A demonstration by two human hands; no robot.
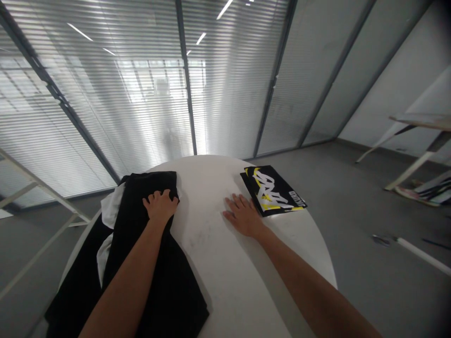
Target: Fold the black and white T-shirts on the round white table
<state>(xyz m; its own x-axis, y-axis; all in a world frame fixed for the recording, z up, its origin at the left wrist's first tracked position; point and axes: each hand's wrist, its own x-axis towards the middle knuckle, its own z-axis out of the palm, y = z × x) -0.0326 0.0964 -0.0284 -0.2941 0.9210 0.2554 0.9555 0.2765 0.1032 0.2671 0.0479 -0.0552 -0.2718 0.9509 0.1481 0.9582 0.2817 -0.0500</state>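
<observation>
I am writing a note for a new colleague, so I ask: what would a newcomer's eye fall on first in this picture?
The black cloth on the left of the round white table stands out first, with the left hand curled on its top edge. To the right, the right hand lies flat beside a black and yellow folder. Behind them, a glass wall with blinds fills the view.

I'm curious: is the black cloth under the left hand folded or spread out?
Spread out, it seems: the black cloth lies across the white table, past its edge, with white fabric showing beside the left hand.
</observation>
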